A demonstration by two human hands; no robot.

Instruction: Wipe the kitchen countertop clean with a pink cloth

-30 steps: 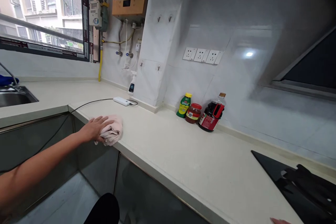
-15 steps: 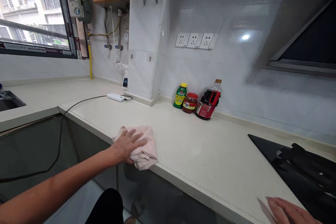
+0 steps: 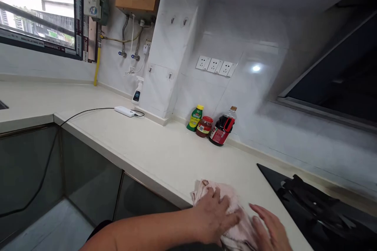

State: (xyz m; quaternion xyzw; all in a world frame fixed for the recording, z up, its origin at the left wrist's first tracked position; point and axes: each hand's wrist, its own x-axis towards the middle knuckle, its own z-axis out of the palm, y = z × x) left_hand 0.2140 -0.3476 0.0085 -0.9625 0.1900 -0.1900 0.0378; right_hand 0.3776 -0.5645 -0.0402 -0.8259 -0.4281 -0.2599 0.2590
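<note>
A folded pale pink cloth [image 3: 235, 196] lies on the light countertop near its front edge. My left hand [image 3: 213, 213] is on top of it, fingers bent and spread, gripping the fabric against the surface. Just to the right, my right hand [image 3: 271, 229] is at the cloth's near right side, with thumb and fingers apart; whether it touches the fabric is hard to tell. The cloth's lower end runs out of the picture, partly hidden behind both hands.
Against the wall stand a green bottle [image 3: 194, 118], a red-lidded jar [image 3: 204, 127] and a large dark sauce bottle [image 3: 222, 127]. A black gas hob [image 3: 312, 204] is at right. Farther left are a white power strip [image 3: 125, 111] with a black cable and a spray bottle [image 3: 137, 92].
My left hand has slid the cloth rightward along the counter toward the hob. My right hand is now beside it. The view has turned and tilted somewhat.
</note>
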